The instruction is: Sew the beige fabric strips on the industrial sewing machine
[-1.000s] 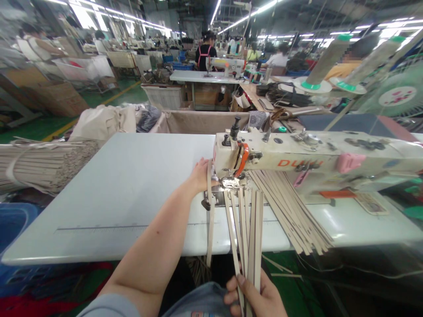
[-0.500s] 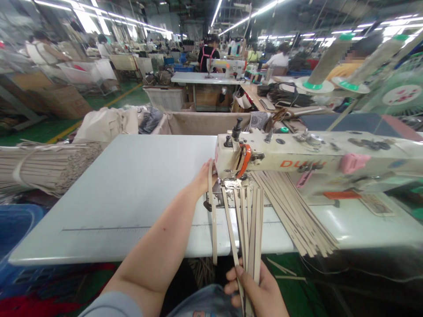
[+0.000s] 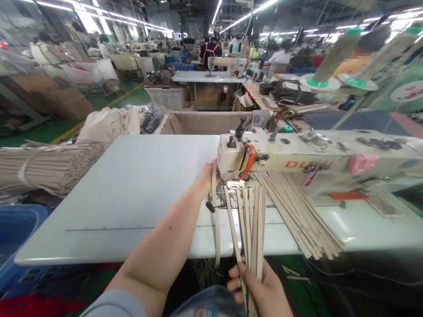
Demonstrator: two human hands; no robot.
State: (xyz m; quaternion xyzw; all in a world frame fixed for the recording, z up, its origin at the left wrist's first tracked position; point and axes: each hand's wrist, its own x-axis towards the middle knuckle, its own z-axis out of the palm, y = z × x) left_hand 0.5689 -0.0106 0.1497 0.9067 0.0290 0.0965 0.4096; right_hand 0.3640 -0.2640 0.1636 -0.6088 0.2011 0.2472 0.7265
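Moved: the right hand (image 3: 261, 288) sits slightly higher along its strips than a second ago, and the left hand (image 3: 207, 174) has stayed beside the machine head; part of the shift may only be the camera moving.
Sewing table (image 3: 125, 189): a pale top whose near edge runs across the view, with both forearms crossing it.
Sewing machine (image 3: 313, 160): it lies along the right half of the table, head toward the middle.
Tied bundle (image 3: 49, 169): beige strips off the table's left edge, well apart from both hands.
Fanned strips (image 3: 297, 215): a loose stack under the machine arm, spreading out over the near edge to the right.
Held strips (image 3: 251, 229): several beige strips with their long axis running from the needle plate (image 3: 231, 193) straight back over the near edge, toward the person.
Single strap (image 3: 217, 229): it hangs down from the left hand, past the near edge, just left of the held strips.
Right hand: closed around the near ends of the held strips, below the table edge.
Left hand: touching the left side of the machine head, the nearer of the two to the needle; its fingers are hidden, so I cannot tell whether it pinches the strap.
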